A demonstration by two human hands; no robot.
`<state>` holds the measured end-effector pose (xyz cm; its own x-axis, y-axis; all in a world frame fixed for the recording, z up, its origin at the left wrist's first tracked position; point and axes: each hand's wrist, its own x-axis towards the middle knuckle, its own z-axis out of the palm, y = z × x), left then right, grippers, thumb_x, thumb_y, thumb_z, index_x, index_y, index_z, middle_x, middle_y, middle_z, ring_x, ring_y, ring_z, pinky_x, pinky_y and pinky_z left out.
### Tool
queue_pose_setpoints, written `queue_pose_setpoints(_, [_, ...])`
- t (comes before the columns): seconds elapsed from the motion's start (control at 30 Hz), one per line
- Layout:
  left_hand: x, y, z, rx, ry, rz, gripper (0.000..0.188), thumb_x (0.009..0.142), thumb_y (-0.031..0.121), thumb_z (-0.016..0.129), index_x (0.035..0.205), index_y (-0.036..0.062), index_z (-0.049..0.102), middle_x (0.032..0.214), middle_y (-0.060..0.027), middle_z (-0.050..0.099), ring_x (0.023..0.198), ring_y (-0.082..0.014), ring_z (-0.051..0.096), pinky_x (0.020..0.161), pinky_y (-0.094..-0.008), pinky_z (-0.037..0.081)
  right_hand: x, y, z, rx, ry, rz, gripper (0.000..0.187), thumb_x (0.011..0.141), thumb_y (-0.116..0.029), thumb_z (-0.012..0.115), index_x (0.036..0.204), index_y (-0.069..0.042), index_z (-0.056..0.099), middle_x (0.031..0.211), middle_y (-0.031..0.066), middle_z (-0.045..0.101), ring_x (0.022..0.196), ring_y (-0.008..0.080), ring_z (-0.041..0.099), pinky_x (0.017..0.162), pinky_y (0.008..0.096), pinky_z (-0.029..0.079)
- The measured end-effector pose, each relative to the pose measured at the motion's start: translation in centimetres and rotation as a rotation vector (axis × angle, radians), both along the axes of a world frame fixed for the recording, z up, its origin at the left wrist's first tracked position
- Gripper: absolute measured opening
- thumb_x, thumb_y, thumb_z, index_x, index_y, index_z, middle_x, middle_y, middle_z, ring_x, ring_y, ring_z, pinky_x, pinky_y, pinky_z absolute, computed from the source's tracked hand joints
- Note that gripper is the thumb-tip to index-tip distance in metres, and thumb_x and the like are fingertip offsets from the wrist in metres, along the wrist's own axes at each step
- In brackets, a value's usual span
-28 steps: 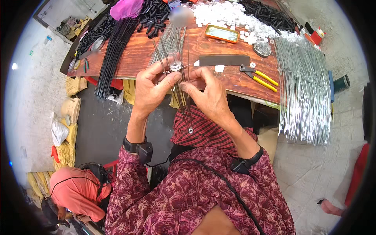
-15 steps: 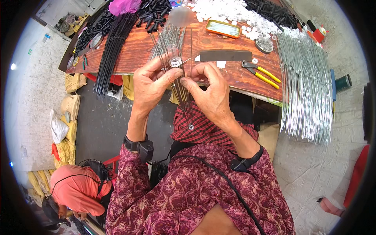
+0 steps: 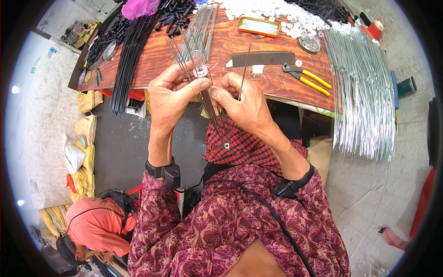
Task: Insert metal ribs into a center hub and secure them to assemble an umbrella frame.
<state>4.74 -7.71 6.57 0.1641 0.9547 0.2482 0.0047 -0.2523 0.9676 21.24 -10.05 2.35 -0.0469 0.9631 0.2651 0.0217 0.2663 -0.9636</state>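
Observation:
My left hand (image 3: 170,92) is closed around a bundle of thin metal rods (image 3: 208,105), which look like umbrella ribs. A clear plastic tube-shaped fitting (image 3: 198,62) stands among their upper parts, by my left fingers. The lower ends gather at a small pale ring (image 3: 226,146) above my lap. My right hand (image 3: 242,99) is closed beside the left, and one dark rod (image 3: 245,67) rises tilted from its fingers. A short thin wire end (image 3: 212,67) sticks out between the hands. My fingertips hide where the pieces join.
Yellow-handled pincers (image 3: 309,79), a dark flat bar (image 3: 263,59) and an orange-rimmed tin (image 3: 258,27) lie on the wooden table (image 3: 226,48). Silvery rods (image 3: 362,97) hang over its right edge, black rods (image 3: 134,64) over its left. A person in coral clothing (image 3: 99,226) is at lower left.
The rod at my right hand has gone from upright to leaning right, its top farther from the bundle. Both hands have shifted slightly left in the picture, and the view has moved a little.

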Motion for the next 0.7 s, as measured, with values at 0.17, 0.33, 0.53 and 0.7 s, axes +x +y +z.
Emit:
queue_pose_setpoints(0.17, [0.7,-0.4,0.0,0.002,-0.029,0.028,0.042,0.079,-0.004,0.073,0.118,-0.0119,0.058,0.099,-0.0154,0.069,0.085,-0.0144,0.068,0.075,-0.0229,0.056,-0.2,-0.1,0.3,0.045,-0.019,-0.037,0.017,0.084,-0.015,0.065,0.077,-0.002,0.058,0.064,0.01,0.064,0.056,0.021,0.064,0.053,0.0331,0.047])
queue_pose_setpoints(0.33, [0.3,-0.3,0.3,-0.018,0.031,-0.003,0.042,0.08,-0.004,0.073,0.118,-0.0109,0.059,0.098,-0.0145,0.069,0.085,-0.0134,0.067,0.074,-0.0221,0.055,-0.9,-0.3,-0.1,0.133,-0.016,-0.124,0.014,0.085,-0.012,0.063,0.078,-0.002,0.057,0.062,0.0103,0.063,0.054,0.0219,0.063,0.052,0.0344,0.046])
queue_pose_setpoints(0.53, [0.4,-0.2,-0.1,0.014,0.02,-0.011,0.04,0.08,-0.003,0.073,0.118,-0.0099,0.06,0.096,-0.012,0.07,0.082,-0.0106,0.066,0.072,-0.0214,0.054,-1.2,-0.5,-0.1,0.101,0.093,-0.103,0.013,0.085,-0.012,0.063,0.08,-0.002,0.058,0.061,0.012,0.062,0.055,0.0258,0.063,0.051,0.0368,0.045])
queue_pose_setpoints(0.7, [0.2,-0.4,-0.4,0.109,0.142,0.028,0.039,0.08,-0.001,0.073,0.117,-0.0076,0.062,0.095,-0.0099,0.07,0.082,-0.0092,0.065,0.072,-0.0216,0.054,-0.9,-0.7,0.4,0.107,-0.121,-0.141,0.016,0.085,-0.018,0.064,0.08,-0.003,0.059,0.065,0.0145,0.064,0.06,0.0322,0.065,0.053,0.0414,0.047])
